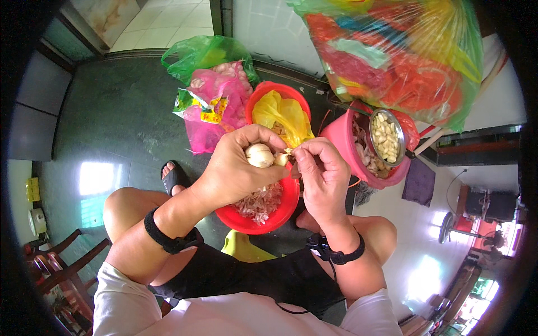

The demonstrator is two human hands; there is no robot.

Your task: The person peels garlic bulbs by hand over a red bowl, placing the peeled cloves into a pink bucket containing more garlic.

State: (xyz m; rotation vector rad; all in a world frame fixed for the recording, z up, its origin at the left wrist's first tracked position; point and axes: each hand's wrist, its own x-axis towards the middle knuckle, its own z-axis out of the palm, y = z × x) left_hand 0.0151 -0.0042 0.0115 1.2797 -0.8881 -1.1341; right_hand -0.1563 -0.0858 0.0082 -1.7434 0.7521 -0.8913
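My left hand point(227, 162) is closed around a whitish garlic bulb point(259, 155), thumb and fingers curled over it. Beside the bulb, a small garlic clove point(281, 159) sticks out toward my other hand. My right hand point(322, 173) pinches the tip of that clove between thumb and forefinger; its remaining fingers are folded in. Both hands hover over a red basin point(291, 201) holding a heap of pale, papery garlic skins point(259, 203). My left hand partly covers the basin and its contents.
Beyond my hands stands a red bucket point(286, 89) lined with a yellow plastic bag point(277, 112). At right, a pink bucket point(342, 131) carries a metal bowl of peeled cloves point(386, 137). A pink mesh bag point(224, 106) of garlic and a large bag of colourful plastic point(392, 61) lie farther off.
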